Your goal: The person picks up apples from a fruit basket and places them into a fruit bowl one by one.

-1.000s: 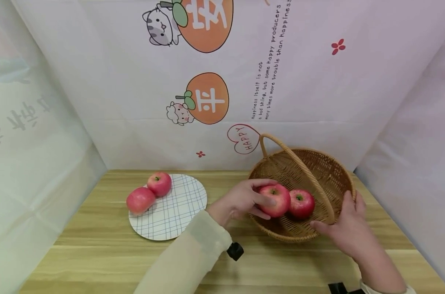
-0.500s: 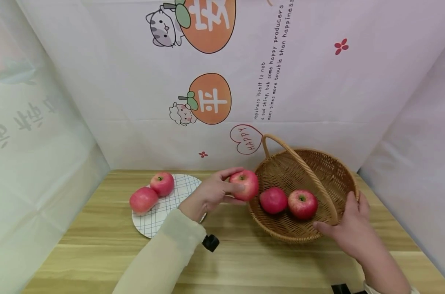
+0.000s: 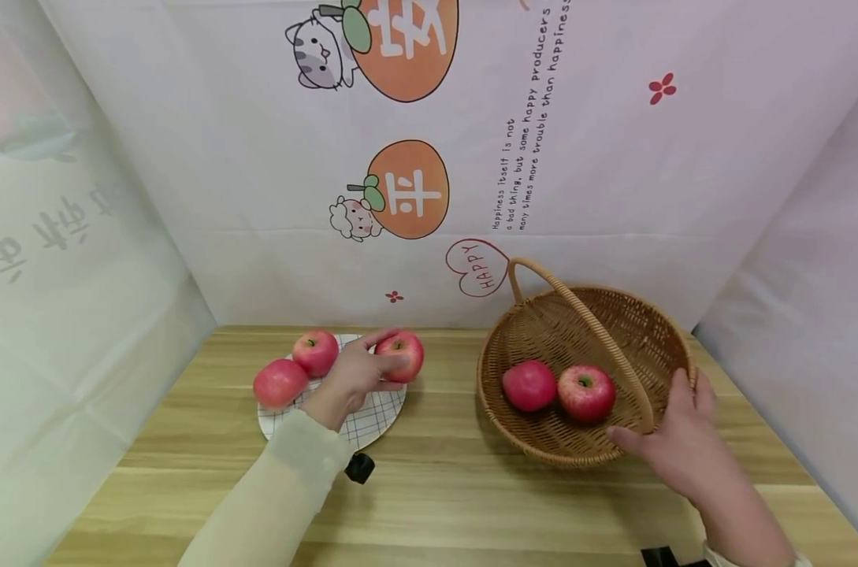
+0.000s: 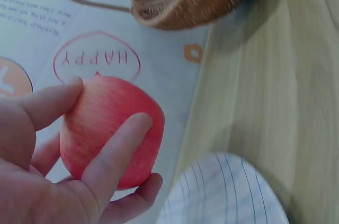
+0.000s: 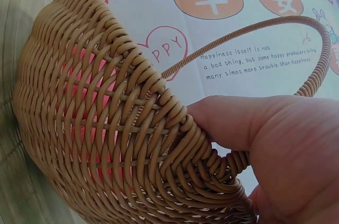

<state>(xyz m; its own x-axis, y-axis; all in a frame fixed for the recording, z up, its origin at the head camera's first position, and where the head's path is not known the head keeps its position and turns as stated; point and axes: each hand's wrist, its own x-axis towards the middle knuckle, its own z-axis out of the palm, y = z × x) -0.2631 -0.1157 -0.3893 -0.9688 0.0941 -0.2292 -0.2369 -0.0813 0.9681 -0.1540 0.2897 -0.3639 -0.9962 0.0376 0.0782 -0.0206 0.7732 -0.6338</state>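
Observation:
My left hand [image 3: 354, 372] holds a red apple [image 3: 404, 358] over the right part of a white checked plate [image 3: 380, 413]. In the left wrist view its fingers and thumb wrap the apple [image 4: 114, 128], with the plate [image 4: 225, 192] lower down. Two more apples, one [image 3: 316, 352] behind the other [image 3: 280, 384], sit at the plate's left side. My right hand [image 3: 684, 433] grips the right rim of a wicker basket [image 3: 495, 394], close by the handle's base. Inside the basket lie two apples, a darker one [image 3: 529, 386] and a speckled one [image 3: 587, 393].
The basket's arched handle [image 3: 585, 311] rises over its opening. Behind the wooden table [image 3: 443, 504] hangs a white printed cloth [image 3: 577, 157], with more white cloth [image 3: 67, 315] along both sides. The basket stands close to the back cloth.
My left hand has lifted an apple out of the basket and carried it left to the plate. My right hand has stayed on the basket rim.

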